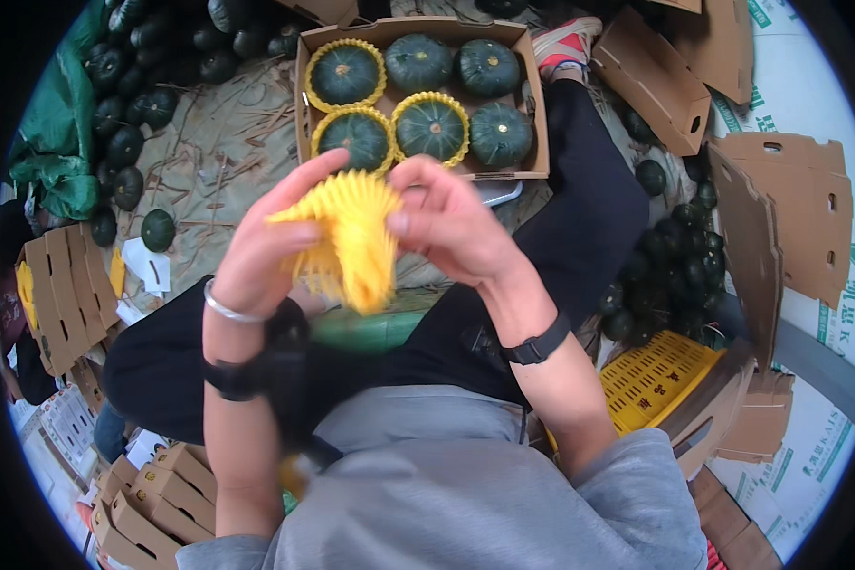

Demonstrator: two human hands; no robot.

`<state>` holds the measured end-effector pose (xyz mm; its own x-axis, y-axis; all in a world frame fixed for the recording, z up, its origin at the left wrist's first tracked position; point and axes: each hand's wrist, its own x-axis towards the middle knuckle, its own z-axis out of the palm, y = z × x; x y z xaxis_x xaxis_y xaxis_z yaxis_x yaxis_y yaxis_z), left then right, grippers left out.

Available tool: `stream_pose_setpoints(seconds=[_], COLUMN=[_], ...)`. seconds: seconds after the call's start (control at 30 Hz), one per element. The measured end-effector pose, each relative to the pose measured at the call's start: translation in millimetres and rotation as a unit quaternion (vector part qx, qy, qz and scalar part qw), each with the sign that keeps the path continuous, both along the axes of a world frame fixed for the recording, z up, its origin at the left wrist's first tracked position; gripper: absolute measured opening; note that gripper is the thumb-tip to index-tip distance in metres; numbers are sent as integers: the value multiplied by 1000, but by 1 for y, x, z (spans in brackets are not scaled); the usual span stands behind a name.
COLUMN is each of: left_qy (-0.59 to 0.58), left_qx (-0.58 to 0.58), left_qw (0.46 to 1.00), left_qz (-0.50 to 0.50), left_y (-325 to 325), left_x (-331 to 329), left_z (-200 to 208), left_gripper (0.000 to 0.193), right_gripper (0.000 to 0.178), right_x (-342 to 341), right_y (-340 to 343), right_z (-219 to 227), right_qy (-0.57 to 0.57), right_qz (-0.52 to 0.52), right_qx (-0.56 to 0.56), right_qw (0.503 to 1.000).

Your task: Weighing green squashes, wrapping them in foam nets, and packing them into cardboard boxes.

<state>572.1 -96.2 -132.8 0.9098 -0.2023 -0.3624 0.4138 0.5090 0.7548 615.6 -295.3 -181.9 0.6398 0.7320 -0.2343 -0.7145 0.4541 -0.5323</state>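
Observation:
Between my two hands is a yellow foam net sleeve (356, 237), bunched and slightly blurred. My left hand (275, 233) grips it from the left, with fingers and thumb around its edge. My right hand (451, 218) pinches its right side between thumb and fingers. Just beyond the hands stands an open cardboard box (539, 114) with several dark green squashes in two rows. Yellow foam nets circle the far-left squash (344, 74), the near-left squash (356, 141) and the near-middle squash (431, 127). The near-right squash (501, 135) and the other far ones have no net.
Loose squashes (123, 147) are heaped at the far left, and another pile (674, 256) lies at the right. A yellow plastic crate (655, 380) sits by my right elbow. Folded cardboard boxes (71, 294) stand at left, with cardboard sheets (793, 209) at right.

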Motion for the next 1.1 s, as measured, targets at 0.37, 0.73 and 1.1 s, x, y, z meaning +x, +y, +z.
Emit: stream_pose_setpoints(seconds=[0.37, 0.73, 1.1], left_qy=[73, 65, 172], left_qx=[93, -248, -358], left_qw=[992, 946, 913], left_qz=[51, 198, 93], left_y=[-31, -20, -23], left_x=[118, 75, 1], left_z=[-118, -85, -40], left_gripper=[35, 21, 54], right_gripper=[18, 21, 23], right_x=[163, 72, 30], right_y=[16, -3, -11], right_z=[-22, 20, 3], right_qy=[-417, -579, -89], right_qz=[14, -24, -63], right_qx=[-538, -532, -235], right_qw=[732, 618, 966])
